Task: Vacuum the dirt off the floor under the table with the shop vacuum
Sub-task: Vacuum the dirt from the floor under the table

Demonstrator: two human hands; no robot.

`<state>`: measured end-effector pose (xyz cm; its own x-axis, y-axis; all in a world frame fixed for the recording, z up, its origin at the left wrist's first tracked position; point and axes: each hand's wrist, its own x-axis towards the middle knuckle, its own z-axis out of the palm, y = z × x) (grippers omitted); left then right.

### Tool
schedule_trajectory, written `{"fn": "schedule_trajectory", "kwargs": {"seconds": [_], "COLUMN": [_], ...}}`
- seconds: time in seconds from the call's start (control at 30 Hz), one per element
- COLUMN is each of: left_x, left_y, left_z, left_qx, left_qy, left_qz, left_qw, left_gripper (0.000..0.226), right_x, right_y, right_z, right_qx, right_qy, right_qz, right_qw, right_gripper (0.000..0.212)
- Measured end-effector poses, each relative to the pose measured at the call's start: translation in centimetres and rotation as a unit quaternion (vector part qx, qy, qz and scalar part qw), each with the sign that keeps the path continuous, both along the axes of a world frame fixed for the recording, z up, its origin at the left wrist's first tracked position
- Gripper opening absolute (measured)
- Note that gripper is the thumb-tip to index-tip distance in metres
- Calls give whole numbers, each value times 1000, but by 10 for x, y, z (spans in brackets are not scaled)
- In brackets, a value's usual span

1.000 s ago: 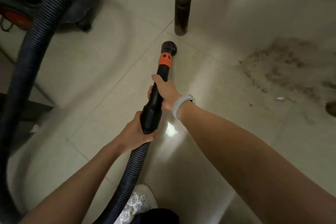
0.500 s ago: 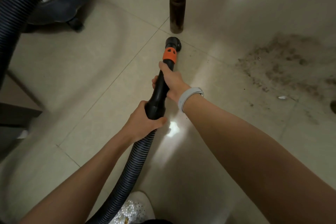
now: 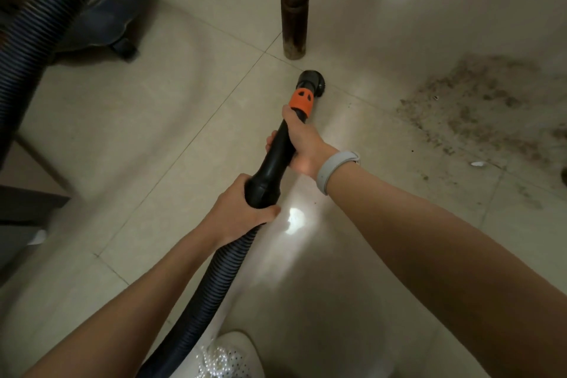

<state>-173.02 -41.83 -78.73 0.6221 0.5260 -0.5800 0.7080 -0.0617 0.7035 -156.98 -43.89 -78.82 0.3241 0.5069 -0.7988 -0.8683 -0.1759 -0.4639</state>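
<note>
Both my hands hold the black vacuum wand [image 3: 277,153]. My left hand [image 3: 237,212] grips its thick rear cuff where the ribbed hose [image 3: 211,282] joins. My right hand [image 3: 302,144], with a grey wristband, grips the tube just behind the orange collar [image 3: 301,101]. The round nozzle [image 3: 314,83] sits low over the tile floor, just in front of the dark wooden table leg [image 3: 294,9]. A wide patch of brown dirt [image 3: 478,107] lies on the tiles to the right of the nozzle, apart from it.
The shop vacuum's dark drum [image 3: 113,9] on castors stands at the back left, its hose [image 3: 33,37] looping across the upper left corner. A dark furniture edge [image 3: 27,202] lies at the left. My white shoe [image 3: 230,356] shows at the bottom.
The wand and both hands have shifted a little forward and right, so the nozzle is slightly nearer the dirt patch. My view has turned slightly; the grips are unchanged.
</note>
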Motion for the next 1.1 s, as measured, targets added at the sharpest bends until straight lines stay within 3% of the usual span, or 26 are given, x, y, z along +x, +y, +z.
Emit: {"fn": "schedule_trajectory", "kwargs": {"seconds": [0.27,0.6,0.7,0.83,1.0,1.1], "left_x": [14,-2,2,0,-2,-1], "left_y": [10,-2,-8,-16,-17,-17], "left_z": [3,15,15,12,5,-1], "left_qx": [7,-23,-32,-45,-47,-30], "left_qy": [10,10,5,5,-4,-3], "left_qz": [-38,-115,-132,-157,-146,-134], "left_qw": [999,993,991,987,988,990], "left_gripper": [50,42,41,41,39,43], "right_x": [13,1,1,1,0,2], "right_y": [-1,-18,-28,-43,-46,-42], "right_z": [7,3,-1,-9,-10,-9], "right_qx": [13,-82,-99,-120,-104,-71], "right_qy": [22,-71,-82,-98,-105,-97], "right_qz": [-13,-43,-57,-66,-67,-53], "right_qw": [1000,993,990,986,987,991], "right_gripper": [29,18,36,39,40,30]}}
